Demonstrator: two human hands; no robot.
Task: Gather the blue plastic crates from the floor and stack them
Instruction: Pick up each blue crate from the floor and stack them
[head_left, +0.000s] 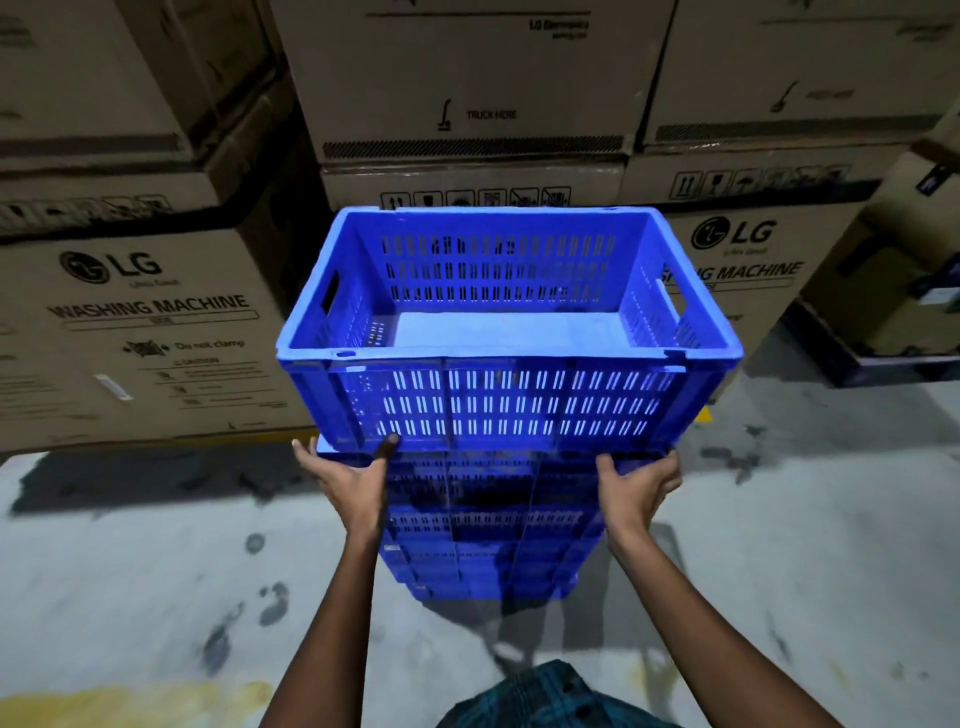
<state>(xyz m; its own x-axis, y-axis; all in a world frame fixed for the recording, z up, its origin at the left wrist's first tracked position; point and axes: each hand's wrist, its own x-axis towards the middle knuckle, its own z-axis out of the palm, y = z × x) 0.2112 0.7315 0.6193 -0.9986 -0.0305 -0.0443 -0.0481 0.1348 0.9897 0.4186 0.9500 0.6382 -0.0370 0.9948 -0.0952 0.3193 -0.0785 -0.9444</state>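
Two hands, left (353, 480) and right (641, 480), clamp our top crate (498, 395); we should square it onto the stack (488, 540) before letting go.

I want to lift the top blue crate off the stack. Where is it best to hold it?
Probably by the handle slots in the two short end walls of the top crate, one hand from each side. Both hands, left and right, now sit low at the near bottom edge.
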